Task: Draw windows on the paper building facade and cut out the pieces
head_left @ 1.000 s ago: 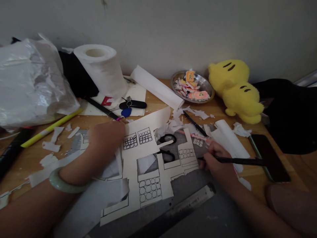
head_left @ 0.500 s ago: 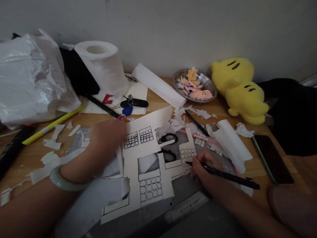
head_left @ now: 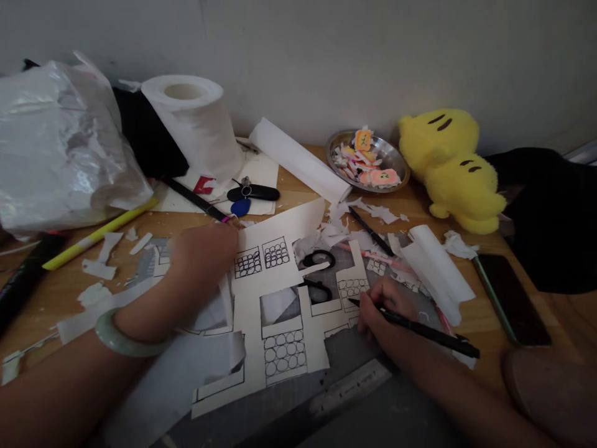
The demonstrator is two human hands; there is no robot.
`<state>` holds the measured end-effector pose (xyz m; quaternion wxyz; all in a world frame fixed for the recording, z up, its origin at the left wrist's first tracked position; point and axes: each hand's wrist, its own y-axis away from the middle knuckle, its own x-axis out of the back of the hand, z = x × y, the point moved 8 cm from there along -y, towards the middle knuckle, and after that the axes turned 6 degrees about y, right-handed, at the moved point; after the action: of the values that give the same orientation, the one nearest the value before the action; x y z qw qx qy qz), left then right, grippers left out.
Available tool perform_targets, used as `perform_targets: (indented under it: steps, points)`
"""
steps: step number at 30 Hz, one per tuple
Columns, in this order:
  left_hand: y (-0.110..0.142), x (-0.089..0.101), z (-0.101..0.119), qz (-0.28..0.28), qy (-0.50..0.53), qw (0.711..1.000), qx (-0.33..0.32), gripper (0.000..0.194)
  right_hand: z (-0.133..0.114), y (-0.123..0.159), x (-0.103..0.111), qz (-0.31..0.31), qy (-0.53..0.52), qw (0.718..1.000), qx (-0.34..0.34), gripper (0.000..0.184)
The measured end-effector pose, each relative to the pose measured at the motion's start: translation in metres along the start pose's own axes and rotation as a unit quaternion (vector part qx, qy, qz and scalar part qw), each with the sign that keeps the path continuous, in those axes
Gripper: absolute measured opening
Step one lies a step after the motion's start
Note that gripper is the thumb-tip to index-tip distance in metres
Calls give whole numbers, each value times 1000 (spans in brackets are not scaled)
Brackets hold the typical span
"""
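Observation:
A white cut-out paper sheet [head_left: 247, 311] with drawn boxes full of circles lies in front of me on a grey mat [head_left: 401, 398]. My right hand [head_left: 385, 308] pinches a black pen [head_left: 431, 333], its tip at a circle-filled box on the sheet's right side. My left hand [head_left: 205, 252], with a pale green bangle [head_left: 125, 339] on its wrist, rests curled at the sheet's upper left; its fingertips are hidden. Black scissor handles [head_left: 319, 258] show through a gap in the paper. A metal ruler [head_left: 352, 389] lies nearer me.
Behind stand a plastic bag [head_left: 60, 149], a tissue roll [head_left: 196, 137], a paper roll [head_left: 298, 158], a steel bowl [head_left: 396, 152] of coloured scraps and yellow plush toys [head_left: 461, 186]. A phone [head_left: 515, 298] lies at right. Keys [head_left: 252, 193], a yellow marker [head_left: 100, 233] and paper scraps are scattered about.
My right hand and the pen have shifted slightly left, the pen tip a little higher over the circle-filled box. The left hand stays nearly in place.

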<state>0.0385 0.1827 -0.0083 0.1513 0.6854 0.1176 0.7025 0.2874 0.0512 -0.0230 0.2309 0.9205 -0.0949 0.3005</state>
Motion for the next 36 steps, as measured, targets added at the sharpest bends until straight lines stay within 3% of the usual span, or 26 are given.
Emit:
perform_targets:
  steps: [3, 13, 23, 28, 33, 36]
  points:
    - [1, 0, -1, -10, -97, 995, 16, 34, -3, 0, 0, 0, 18, 999, 30, 25]
    - [3, -2, 3, -16, -114, 993, -5, 32, -10, -2, 0, -12, 64, 995, 80, 23]
    - [1, -2, 2, -17, -105, 994, 0, 35, 2, -2, -1, -25, -7, 999, 19, 22]
    - [1, -3, 1, -15, -120, 993, -3, 35, 2, -2, -3, -29, -40, 998, 32, 24]
    - [2, -3, 1, -14, -132, 991, 0, 37, 4, -5, 11, 28, -75, 995, 57, 28]
    - [3, -2, 1, -18, -122, 992, 6, 35, 6, -7, 9, 8, -58, 997, 47, 26]
